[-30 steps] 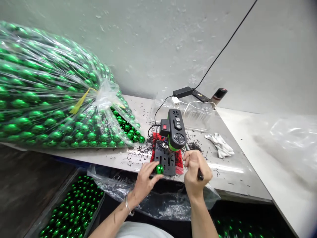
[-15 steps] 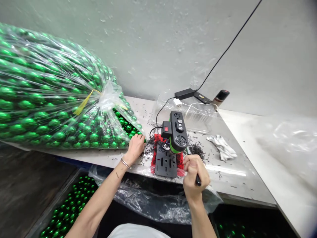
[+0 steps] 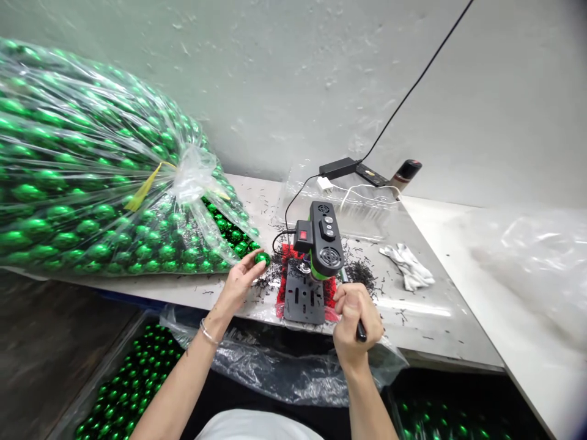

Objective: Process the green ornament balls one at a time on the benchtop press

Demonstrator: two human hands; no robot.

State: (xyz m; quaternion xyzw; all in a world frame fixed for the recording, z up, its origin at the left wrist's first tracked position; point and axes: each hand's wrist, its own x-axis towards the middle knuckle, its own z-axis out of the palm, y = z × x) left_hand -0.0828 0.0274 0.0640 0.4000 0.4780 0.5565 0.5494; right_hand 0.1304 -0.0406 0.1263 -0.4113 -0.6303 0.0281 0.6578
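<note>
A grey wall (image 3: 275, 91) stands behind a light tabletop (image 3: 403, 318), with black shavings (image 3: 360, 275) scattered across the work area. A benchtop machine (image 3: 326, 235), black with a green lower section, is positioned at the centre; its slotted base plate (image 3: 303, 305) rests over a red mat (image 3: 331, 293). The left hand (image 3: 250, 269) grips one shiny green ball (image 3: 262, 259) between thumb and fingers, to the left of the red mat and just beside the mouth of the clear bag (image 3: 92, 171). The bag is filled with similar balls, and some show uncovered at its opening. The right hand (image 3: 358, 318) is closed around the machine's lever — the black end (image 3: 361, 332) projects below the fist. A pair of white gloves (image 3: 410, 267) lies to the right of the machine. Behind the machine are a clear plastic tray (image 3: 362, 223) and a black power adapter (image 3: 338, 167). Below the tabletop, at lower left, a lined container (image 3: 68, 408) holds further green balls — no individual count is possible.
</note>
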